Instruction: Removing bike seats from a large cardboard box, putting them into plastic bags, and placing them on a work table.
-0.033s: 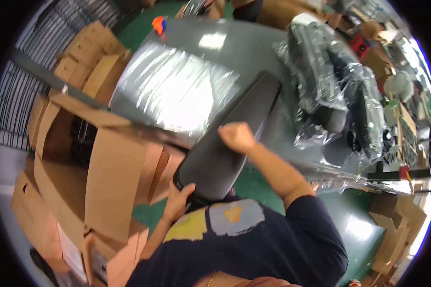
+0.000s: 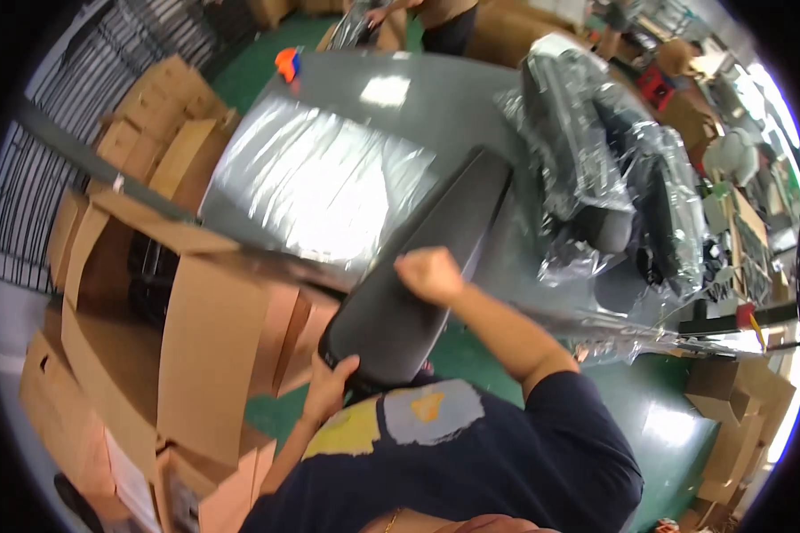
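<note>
A long dark padded panel point(image 2: 418, 275), probably a chair part, is held slanting off the counter's point(image 2: 453, 107) near edge. Its lower end is gripped by the left hand point(image 2: 329, 386), apparently to bear weight; the right hand point(image 2: 428, 274) is fisted on top, steadying it. Its underside is hidden.

A grey counter point(image 2: 471, 107) stretches ahead of the hands. On it, beyond the left hand point(image 2: 329, 386), lies a shiny clear plastic sheet point(image 2: 320, 182); a long dark padded panel point(image 2: 427, 266) rests under the right hand point(image 2: 428, 274), and plastic-wrapped black chair parts point(image 2: 596, 151) lie to its right.
</note>
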The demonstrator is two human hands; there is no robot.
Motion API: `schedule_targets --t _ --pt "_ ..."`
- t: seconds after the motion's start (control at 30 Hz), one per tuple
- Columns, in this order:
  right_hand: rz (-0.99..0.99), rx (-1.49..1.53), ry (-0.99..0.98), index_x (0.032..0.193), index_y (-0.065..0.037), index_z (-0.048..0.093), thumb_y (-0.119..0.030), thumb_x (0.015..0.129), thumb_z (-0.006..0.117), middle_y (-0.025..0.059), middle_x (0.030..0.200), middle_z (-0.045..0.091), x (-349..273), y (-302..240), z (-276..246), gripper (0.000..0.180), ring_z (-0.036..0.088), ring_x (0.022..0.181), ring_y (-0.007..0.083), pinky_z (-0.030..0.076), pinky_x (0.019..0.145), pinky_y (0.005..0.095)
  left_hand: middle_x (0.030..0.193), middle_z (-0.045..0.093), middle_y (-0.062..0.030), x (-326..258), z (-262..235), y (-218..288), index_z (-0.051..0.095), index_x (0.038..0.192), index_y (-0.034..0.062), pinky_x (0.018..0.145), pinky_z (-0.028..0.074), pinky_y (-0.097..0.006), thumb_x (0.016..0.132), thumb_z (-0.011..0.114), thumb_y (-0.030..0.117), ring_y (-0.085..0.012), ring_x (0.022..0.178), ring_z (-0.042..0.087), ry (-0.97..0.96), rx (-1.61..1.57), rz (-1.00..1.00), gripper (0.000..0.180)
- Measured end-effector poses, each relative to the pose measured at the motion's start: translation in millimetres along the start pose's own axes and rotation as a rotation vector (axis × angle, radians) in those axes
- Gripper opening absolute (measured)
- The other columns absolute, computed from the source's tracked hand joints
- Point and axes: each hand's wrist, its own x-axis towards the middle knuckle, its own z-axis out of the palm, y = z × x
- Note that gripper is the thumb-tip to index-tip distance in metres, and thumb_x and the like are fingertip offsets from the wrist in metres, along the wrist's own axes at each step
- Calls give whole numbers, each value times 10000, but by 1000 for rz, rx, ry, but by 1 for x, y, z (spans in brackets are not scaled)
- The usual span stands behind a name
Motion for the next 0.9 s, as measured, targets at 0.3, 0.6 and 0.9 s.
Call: schedule_targets --t 0.3,0.6,0.9 --pt "-200 4 210 657 -54 603 -167 767 641 123 666 598 18 3 23 162 589 604 314 491 570 390 1185 510 -195 -2 -4 5 392 1181 -81 912 426 -330 767 733 230 -241 1065 513 -16 95 7 620" --pt "486 -404 739 1063 -36 540 -314 714 760 146 1001 551 -30 92 -55 498 533 964 312 429 869 393 1233 490 -161 9 -21 -12 375 1283 -41 950 401 -333 748 774 258 -240 1114 492 50 3 121 730" --pt "844 933 833 1365 10 325 -617 822 533 166 1349 430 -16 81 -52 855 405 1247 292 294 1058 389 1232 484 -155 29 -68 -54 360 1286 -31 951 412 -332 694 797 200 -245 1115 494 -98 285 32 771"
